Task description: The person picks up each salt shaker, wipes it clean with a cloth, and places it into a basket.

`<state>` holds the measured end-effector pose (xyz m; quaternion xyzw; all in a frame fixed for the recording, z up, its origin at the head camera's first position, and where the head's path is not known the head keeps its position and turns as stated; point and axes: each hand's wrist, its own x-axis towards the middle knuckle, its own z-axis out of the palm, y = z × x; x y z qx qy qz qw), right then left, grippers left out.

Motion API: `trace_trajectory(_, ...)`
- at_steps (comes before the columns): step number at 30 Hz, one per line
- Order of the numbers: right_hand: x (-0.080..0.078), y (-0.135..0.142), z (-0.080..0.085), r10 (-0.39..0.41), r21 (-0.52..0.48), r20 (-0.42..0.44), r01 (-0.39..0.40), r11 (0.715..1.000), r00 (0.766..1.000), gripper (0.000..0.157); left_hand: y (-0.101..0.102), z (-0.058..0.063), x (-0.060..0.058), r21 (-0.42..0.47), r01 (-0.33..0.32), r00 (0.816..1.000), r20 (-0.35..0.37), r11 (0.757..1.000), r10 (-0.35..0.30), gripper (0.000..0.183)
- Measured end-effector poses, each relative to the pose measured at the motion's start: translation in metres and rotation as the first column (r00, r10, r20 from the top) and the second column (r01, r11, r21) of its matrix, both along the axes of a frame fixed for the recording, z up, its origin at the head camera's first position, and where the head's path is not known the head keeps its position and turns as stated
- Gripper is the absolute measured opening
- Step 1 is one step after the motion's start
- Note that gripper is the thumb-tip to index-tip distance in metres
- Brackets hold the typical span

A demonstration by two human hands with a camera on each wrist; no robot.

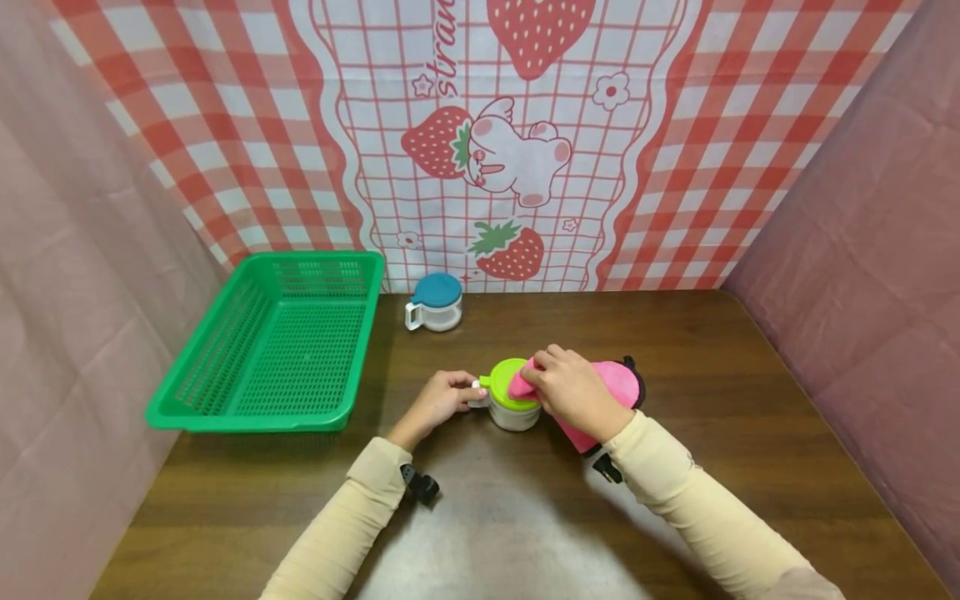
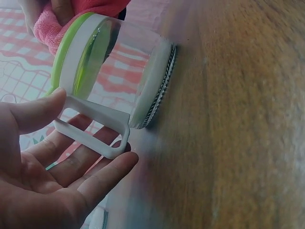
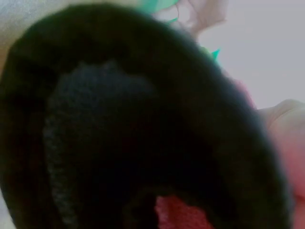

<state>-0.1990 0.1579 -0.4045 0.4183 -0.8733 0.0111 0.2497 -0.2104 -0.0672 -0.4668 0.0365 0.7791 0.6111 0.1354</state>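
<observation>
A clear jar (image 1: 514, 419) with a lime-green lid (image 1: 504, 385) stands upright on the table. My left hand (image 1: 438, 406) holds its white handle (image 2: 97, 112), thumb on top and fingers beneath. In my right hand (image 1: 572, 393) is a bunched pink cloth (image 1: 621, 383) with black edging; the gripped end lies against the right side of the lid. The rest of the cloth hangs out behind and below that hand. Dark, blurred cloth edging (image 3: 24, 109) fills most of the right wrist view and hides the right fingers' grip there.
A green plastic basket (image 1: 351, 400) stands at the left of the wooden table (image 1: 480, 533). Behind the left hand, near the back edge, sits a similar jar with a blue lid (image 1: 437, 289). A strawberry-print checked curtain (image 1: 660, 192) hangs along the back, with pink cloth at both sides.
</observation>
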Motion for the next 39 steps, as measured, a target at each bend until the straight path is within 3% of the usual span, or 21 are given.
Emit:
trace_trajectory(10, 0.001, -0.010, 0.004, 0.012, 0.027, 0.000, -0.012, 1.000, 1.000, 0.010, 0.000, 0.002, 0.000, 0.013, 0.011, 0.999, 0.030, 1.000, -0.011, 0.023)
trace_trajectory(19, 0.000, -0.030, 0.016, -0.002, 0.106, 0.022, -0.001, 0.994, 1.000, 0.006, -0.001, 0.005, -0.001, -0.014, 0.032, 0.999, 0.000, 0.999, -0.032, 0.020)
trace_trajectory(29, -0.009, -0.045, 0.025, -0.061, 0.216, 0.091, 0.040, 0.976, 0.994, 0.011, -0.004, 0.002, -0.003, -0.032, 0.075, 0.996, -0.036, 0.997, -0.076, 0.020)
trace_trajectory(31, -0.012, -0.047, 0.025, -0.074, 0.232, 0.095, 0.050, 0.971, 0.993, 0.011, -0.004, 0.006, -0.001, -0.031, 0.084, 0.996, -0.041, 0.996, -0.085, 0.020)
trace_trajectory(39, -0.019, -0.047, 0.024, -0.081, 0.204, 0.112, 0.057, 0.977, 0.990, 0.011, -0.003, -0.001, -0.004, -0.021, 0.066, 0.997, -0.048, 0.998, -0.067, 0.017)
